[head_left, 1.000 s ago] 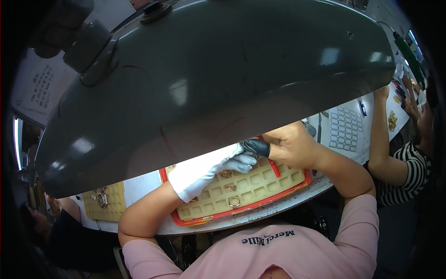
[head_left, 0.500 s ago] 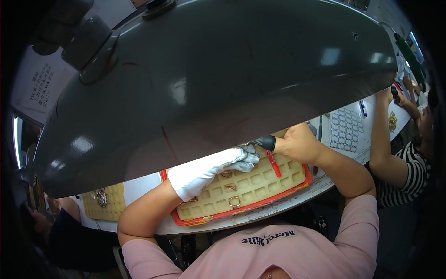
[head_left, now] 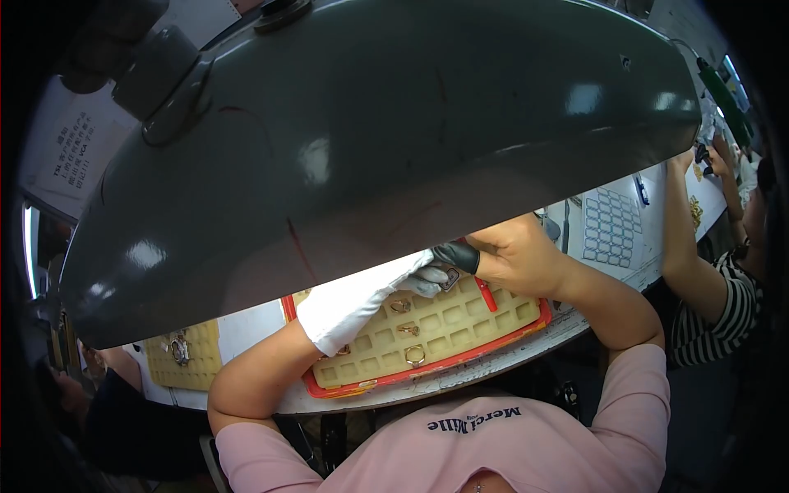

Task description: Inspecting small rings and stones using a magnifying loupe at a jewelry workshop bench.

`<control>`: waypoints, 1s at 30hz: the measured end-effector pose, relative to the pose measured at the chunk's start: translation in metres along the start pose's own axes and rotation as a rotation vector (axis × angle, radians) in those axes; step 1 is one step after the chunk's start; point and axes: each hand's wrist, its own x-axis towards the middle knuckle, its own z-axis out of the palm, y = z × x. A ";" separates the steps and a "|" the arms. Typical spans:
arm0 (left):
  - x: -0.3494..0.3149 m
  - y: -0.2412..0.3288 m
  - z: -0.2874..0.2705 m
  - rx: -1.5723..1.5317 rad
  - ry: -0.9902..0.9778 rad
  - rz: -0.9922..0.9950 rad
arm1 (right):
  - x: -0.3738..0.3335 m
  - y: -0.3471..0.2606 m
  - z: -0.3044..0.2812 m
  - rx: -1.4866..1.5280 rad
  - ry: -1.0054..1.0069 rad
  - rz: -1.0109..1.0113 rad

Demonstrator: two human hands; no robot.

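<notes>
L hand, R hand close tog. over tray (lamp blocks view), can't tell either grip's state.

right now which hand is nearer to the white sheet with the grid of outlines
Right. The right hand is to the left of the white sheet; the gloved left hand is farther left, over the cream tray.

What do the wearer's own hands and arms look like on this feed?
The left hand wears a white cloth glove reaching past the wrist, greyish toward the fingertip end. The right hand has no glove, just a glossy black cover on one digit, apparently the thumb. Both sleeves are short and pink.
</notes>
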 end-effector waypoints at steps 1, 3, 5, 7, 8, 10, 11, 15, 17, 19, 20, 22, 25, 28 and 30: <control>-0.001 0.013 0.006 -0.031 -0.025 -0.017 | 0.002 -0.003 -0.002 -0.006 -0.008 0.013; 0.000 0.014 0.007 -0.140 -0.050 -0.076 | 0.002 0.000 0.001 -0.017 0.026 -0.010; 0.000 0.015 0.007 -0.208 -0.063 -0.078 | 0.001 0.002 0.003 -0.019 0.064 -0.012; 0.000 0.014 0.006 -0.262 -0.069 -0.103 | 0.000 0.005 0.004 -0.062 0.095 -0.071; 0.001 0.014 0.006 -0.264 -0.077 -0.080 | -0.001 0.007 0.005 -0.074 0.120 -0.109; 0.002 0.014 0.006 -0.281 -0.088 -0.073 | -0.002 0.005 0.004 -0.101 0.131 -0.130; 0.003 0.012 0.005 -0.256 -0.088 -0.049 | -0.001 0.004 0.003 -0.114 0.132 -0.149; 0.002 0.007 0.004 -0.218 -0.071 -0.006 | 0.003 -0.003 -0.003 -0.175 0.066 -0.146; 0.000 0.005 0.002 -0.223 -0.073 0.025 | 0.005 -0.006 -0.005 -0.132 -0.033 -0.117; 0.001 0.004 0.002 -0.216 -0.058 0.016 | 0.005 -0.007 -0.005 -0.102 -0.058 -0.173; 0.001 0.005 0.001 -0.197 -0.064 -0.006 | 0.004 -0.006 -0.004 -0.062 -0.061 -0.155; 0.000 0.010 0.005 -0.167 -0.020 -0.048 | 0.003 -0.006 -0.005 -0.094 -0.047 -0.160; 0.003 0.005 0.001 -0.292 -0.089 -0.040 | 0.003 -0.005 -0.004 -0.130 -0.023 -0.170; 0.002 0.006 0.002 -0.315 -0.071 -0.067 | 0.003 -0.005 -0.003 -0.134 -0.004 -0.171; 0.001 0.009 0.002 -0.242 -0.069 -0.087 | 0.003 -0.005 -0.003 -0.132 0.008 -0.174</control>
